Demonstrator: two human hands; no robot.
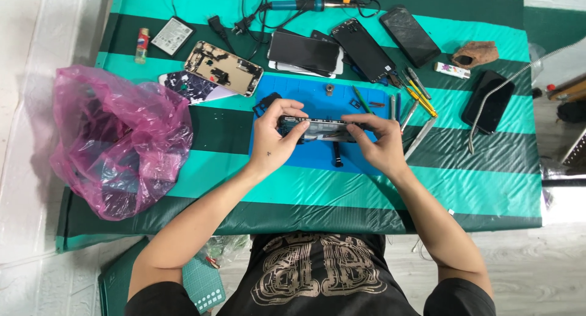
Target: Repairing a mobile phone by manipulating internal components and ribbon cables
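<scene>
— Head view: what are the hands doing?
— Both are gripping an opened phone edge-up; left hand fingers are clamping its left end, right hand fingers are pinching the right end. Looks like mid-disassembly; whatever follows is calling for steady grip.
— Beneath the fingers?
— A blue mat is lying on a green striped cloth, pink bag left of them.

Black short-sleeved T-shirt, pale ornate chest print, bare forearms, small left-hand mark
</scene>
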